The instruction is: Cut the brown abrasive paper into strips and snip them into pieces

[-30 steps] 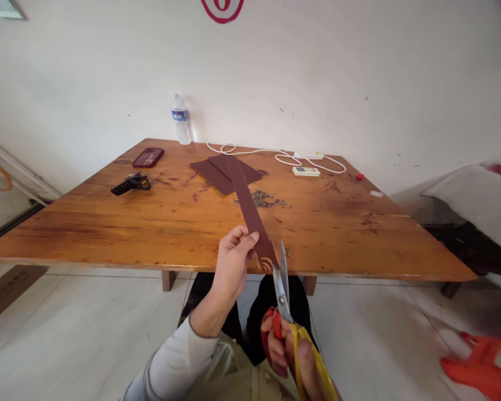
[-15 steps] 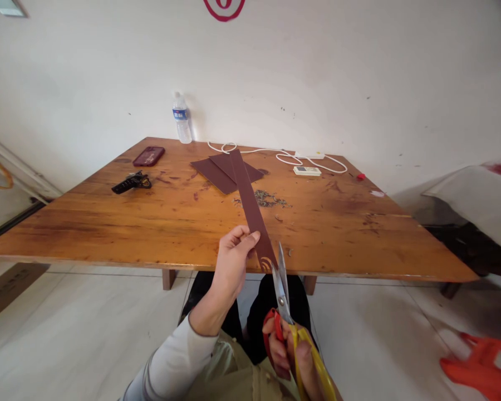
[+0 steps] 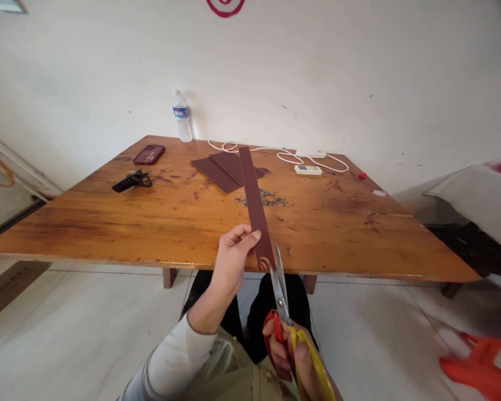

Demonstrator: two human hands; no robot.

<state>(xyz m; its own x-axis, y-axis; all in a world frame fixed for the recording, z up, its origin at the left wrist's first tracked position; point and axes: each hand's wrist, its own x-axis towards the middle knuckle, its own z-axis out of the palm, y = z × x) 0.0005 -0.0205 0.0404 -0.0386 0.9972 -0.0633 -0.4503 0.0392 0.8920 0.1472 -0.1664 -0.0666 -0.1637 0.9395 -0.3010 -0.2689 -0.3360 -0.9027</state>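
Between the thumb and fingers of my left hand (image 3: 236, 256) is a long strip of dark maroon card (image 3: 253, 192), held near its close end. That end carries curved cuts. My right hand (image 3: 290, 353) is closed around the red and yellow handles of a pair of scissors (image 3: 280, 289). The scissors' blades are slightly apart and meet the strip's right corner at its near end. Beyond the strip, several maroon sheets (image 3: 217, 172) overlap on the wooden table (image 3: 183, 223). Small shredded cuttings (image 3: 273, 199) lie in a pile under and beside the strip.
A phone (image 3: 149, 155) and a black clip-like object (image 3: 132, 181) lie at the table's left. A water bottle (image 3: 182, 118) stands at the back by the wall. A white cable joins a power strip (image 3: 310, 154), with a small white device (image 3: 308, 170) in front.
The far end of the maroon strip has swung a little to the right, and its near end has shifted slightly left. Both hands keep their holds; the scissors have barely moved.
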